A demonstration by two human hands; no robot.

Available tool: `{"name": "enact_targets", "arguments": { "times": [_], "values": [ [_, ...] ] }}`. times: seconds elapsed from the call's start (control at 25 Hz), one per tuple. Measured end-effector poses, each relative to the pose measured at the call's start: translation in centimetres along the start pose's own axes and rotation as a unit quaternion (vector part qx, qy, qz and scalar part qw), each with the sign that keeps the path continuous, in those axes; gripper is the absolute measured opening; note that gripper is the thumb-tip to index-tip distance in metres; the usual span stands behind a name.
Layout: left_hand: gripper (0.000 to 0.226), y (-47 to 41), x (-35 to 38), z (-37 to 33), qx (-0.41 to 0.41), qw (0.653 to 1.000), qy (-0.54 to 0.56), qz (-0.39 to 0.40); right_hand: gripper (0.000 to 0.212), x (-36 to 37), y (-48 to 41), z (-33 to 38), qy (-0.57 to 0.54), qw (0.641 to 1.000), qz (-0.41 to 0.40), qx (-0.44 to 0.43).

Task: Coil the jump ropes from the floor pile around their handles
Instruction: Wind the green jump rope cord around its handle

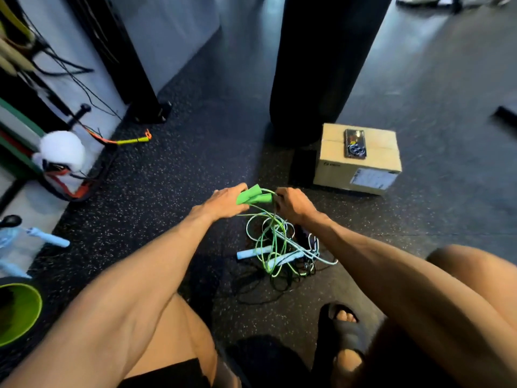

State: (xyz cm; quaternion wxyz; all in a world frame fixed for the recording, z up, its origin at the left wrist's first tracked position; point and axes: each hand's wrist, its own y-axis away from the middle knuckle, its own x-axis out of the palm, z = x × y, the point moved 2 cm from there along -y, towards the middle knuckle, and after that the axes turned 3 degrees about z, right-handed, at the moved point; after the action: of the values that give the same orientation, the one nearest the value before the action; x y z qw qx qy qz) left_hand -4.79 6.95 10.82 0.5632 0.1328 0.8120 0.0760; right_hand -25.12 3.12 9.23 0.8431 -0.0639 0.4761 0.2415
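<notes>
Speckled black floor [173,175]; cardboard box [361,175]

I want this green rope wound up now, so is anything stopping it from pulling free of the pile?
Yes: the green cord is tangled with pale blue ropes and black cords below both hands.

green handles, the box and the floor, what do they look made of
Green handles: probably matte plastic or foam, judging by the flat, even colour with no glare; the blur leaves it open. Box: plain brown cardboard, with a taped seam on top and a printed label on its side. Floor: likely rubber gym flooring, black with pale speckles and a dull sheen.
</notes>
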Motion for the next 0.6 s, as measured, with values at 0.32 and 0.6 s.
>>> {"name": "enact_targets", "arguments": {
  "times": [0.32, 0.6],
  "values": [
    [0.021, -0.4, -6.6, -3.5, 0.026, 0.965, 0.162, -0.206, 0.027, -9.0, -0.5, 5.3, -0.060, 0.986, -0.118, -0.098],
    [0.017, -0.2, -7.1, -5.6, 0.090, 0.898, 0.298, -0.311, 0.020, -10.1, 0.5, 4.8, -0.042, 0.989, -0.094, -0.109]
  ]
}}
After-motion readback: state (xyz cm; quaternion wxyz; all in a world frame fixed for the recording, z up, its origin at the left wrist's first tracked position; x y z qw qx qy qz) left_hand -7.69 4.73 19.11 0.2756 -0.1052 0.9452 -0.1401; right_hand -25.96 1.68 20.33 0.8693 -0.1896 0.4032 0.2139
